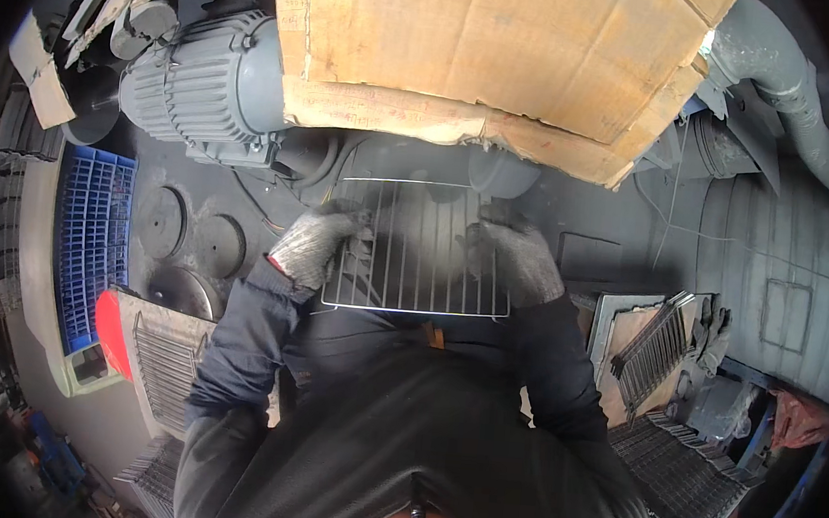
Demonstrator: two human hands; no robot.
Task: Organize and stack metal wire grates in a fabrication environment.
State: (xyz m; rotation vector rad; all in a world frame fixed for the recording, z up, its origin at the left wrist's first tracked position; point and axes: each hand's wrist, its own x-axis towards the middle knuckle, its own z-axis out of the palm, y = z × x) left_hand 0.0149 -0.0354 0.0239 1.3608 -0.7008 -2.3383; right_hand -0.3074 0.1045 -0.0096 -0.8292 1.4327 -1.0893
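Head view: left hand and right hand closed around wire rack; cardboard (motor alongside) beyond.

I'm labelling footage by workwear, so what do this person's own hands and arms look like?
The left hand and right hand wear pale grey, knit-looking gloves smudged dark, especially around the fingers. A red edge shows at the left cuff. Dark navy, creased sleeves cover the forearms, with charcoal fabric further up.
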